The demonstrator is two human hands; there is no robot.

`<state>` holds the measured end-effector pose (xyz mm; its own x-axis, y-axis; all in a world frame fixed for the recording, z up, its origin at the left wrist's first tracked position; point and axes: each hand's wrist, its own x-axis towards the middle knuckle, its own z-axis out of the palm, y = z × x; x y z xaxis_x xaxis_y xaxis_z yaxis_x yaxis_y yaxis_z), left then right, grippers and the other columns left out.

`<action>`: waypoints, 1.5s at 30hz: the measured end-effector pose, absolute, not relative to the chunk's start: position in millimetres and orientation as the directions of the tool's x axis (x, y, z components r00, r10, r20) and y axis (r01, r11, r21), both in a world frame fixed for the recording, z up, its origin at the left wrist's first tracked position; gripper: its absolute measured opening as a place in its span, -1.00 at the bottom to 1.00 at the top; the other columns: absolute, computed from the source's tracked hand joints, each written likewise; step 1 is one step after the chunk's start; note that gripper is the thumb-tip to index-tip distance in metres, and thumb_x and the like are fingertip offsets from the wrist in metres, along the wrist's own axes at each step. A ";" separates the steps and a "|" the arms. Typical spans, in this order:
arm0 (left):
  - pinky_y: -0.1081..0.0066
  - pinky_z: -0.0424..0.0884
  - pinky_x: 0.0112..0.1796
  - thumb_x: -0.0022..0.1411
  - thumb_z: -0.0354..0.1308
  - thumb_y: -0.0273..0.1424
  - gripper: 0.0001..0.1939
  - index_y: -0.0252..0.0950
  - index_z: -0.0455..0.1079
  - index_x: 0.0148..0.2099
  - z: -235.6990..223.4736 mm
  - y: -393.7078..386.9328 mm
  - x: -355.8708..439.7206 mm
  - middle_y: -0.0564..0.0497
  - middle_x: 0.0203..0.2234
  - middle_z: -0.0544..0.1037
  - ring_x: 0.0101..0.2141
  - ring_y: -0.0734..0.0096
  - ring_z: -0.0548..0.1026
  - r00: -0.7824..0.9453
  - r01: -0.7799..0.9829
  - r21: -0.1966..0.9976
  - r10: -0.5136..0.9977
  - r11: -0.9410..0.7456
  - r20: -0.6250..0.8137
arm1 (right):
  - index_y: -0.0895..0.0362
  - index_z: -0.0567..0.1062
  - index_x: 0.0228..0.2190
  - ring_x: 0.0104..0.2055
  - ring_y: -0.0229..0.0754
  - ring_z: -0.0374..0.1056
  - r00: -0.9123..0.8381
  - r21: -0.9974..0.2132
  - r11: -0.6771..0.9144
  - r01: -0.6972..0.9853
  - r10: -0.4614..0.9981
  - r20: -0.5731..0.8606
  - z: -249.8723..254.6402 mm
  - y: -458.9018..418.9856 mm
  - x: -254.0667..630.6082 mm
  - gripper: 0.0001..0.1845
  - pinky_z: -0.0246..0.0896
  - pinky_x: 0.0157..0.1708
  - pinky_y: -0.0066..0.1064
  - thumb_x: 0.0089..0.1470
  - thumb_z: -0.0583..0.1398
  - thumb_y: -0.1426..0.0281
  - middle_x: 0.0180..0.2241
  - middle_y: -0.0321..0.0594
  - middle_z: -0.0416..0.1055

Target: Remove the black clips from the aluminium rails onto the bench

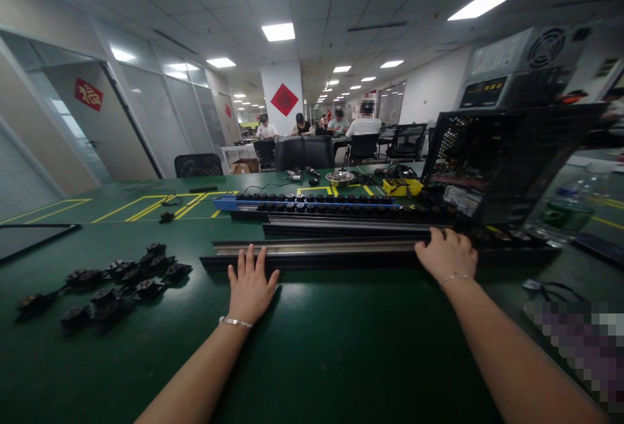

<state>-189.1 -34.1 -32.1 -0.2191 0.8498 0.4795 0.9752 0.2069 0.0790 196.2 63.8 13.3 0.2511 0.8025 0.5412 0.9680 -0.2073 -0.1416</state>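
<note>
Loose black parts (149,289): clustered on the green worktop (322,359), left of the near rail (341,259); I see none mounted on it.
Blue strip (225,204): beyond the near rail, a second rail (341,224) lying between; black parts line it, so I judge that row already set out.
Near rail status: middle stretch shows bare metal; I judge nothing fitted there, and how much work remains I cannot tell.
Left hand (251,291): at the near rail's left portion, palm down, fingers spread apart over its front edge; I note no grip.
Right hand (448,256): at the near rail's right portion, fingers bent over it, close together; whether they clamp it, I cannot tell.
Computer case (507,157): beyond the near rail's right portion.
</note>
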 end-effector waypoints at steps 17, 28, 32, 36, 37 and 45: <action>0.05 0.06 0.15 0.25 -0.11 -0.28 -0.48 -0.31 0.12 0.23 -24.8 -25.9 -183.5 -0.13 0.19 0.22 0.21 0.12 0.09 0.039 0.997 -0.078 0.845 0.003 0.534 | 0.21 0.46 -0.12 -0.09 0.08 0.21 0.196 -0.218 -0.078 0.973 0.778 0.597 4.0 67.0 190.2 -0.57 0.13 -0.15 -0.13 0.01 0.01 0.33 -0.10 0.00 0.40; 0.03 0.04 0.16 0.23 -0.08 -0.28 -0.49 -0.30 0.17 0.20 -23.2 -25.2 -180.1 -0.16 0.15 0.28 0.19 0.10 0.12 0.025 0.998 -0.066 0.841 0.013 0.540 | 0.17 0.48 -0.17 -0.20 -0.02 0.31 0.131 -0.221 0.010 0.975 0.780 0.612 2.0 67.1 172.9 -0.59 0.08 -0.10 -0.15 -0.01 0.00 0.34 -0.15 -0.05 0.44; 0.04 0.06 0.15 0.22 -0.07 -0.29 -0.50 -0.33 0.20 0.18 -22.1 -24.8 -178.8 -0.20 0.14 0.29 0.19 0.08 0.13 0.023 0.998 -0.068 0.837 0.017 0.546 | 0.18 0.48 -0.18 -0.19 -0.04 0.33 0.111 -0.226 0.038 0.973 0.785 0.609 2.1 66.3 169.2 -0.60 0.09 -0.09 -0.18 -0.01 0.00 0.36 -0.15 -0.06 0.44; 0.06 0.07 0.15 0.22 -0.06 -0.31 -0.51 -0.37 0.21 0.17 -20.0 -25.4 -177.5 -0.23 0.14 0.29 0.19 0.07 0.14 0.030 0.998 -0.063 0.837 0.005 0.547 | 0.18 0.47 -0.18 -0.15 -0.05 0.33 0.079 -0.230 0.082 0.970 0.788 0.610 2.4 65.2 163.7 -0.60 0.08 -0.06 -0.19 -0.01 -0.01 0.37 -0.13 -0.08 0.44; 0.07 0.07 0.16 0.22 -0.06 -0.31 -0.51 -0.36 0.21 0.17 -19.8 -25.5 -176.9 -0.22 0.14 0.29 0.19 0.08 0.14 0.036 0.998 -0.061 0.835 -0.004 0.549 | 0.17 0.47 -0.17 -0.14 -0.05 0.33 0.070 -0.232 0.094 0.968 0.788 0.611 2.3 64.9 162.2 -0.60 0.08 -0.06 -0.19 -0.01 -0.01 0.38 -0.13 -0.08 0.44; -0.07 -0.02 0.17 0.19 -0.04 -0.37 -0.42 -0.18 0.05 0.27 -18.4 -27.8 -164.5 -0.09 0.21 0.20 0.22 0.17 0.07 0.205 0.978 -0.075 0.841 -0.194 0.501 | 0.15 0.45 -0.16 -0.08 -0.08 0.32 -0.027 -0.239 0.227 0.944 0.777 0.629 0.9 62.5 155.1 -0.62 0.08 -0.02 -0.23 0.01 0.00 0.37 -0.10 -0.11 0.43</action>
